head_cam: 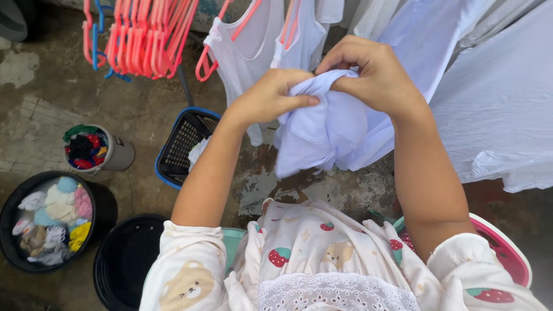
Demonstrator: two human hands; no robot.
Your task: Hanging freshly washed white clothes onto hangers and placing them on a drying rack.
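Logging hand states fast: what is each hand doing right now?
Left hand: closed, gripping the pale white garment.
Right hand: closed, pinching the same garment's bunched top edge.

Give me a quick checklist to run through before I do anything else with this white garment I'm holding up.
1. Both hands on the cloth: left hand and right hand each pinch the bunched top of the white garment. Ok.
2. Garment off the wet ground: its lower edge hangs above the concrete floor. Ok.
3. Garment spread out: bunched and folded over itself. Not ok.
4. Hanger at hand: pink hangers hang up left, none in either hand. Not ok.
5. Free space among the hung white tops: cannot tell.
6. Blue laundry basket underneath, near the feet: ok.
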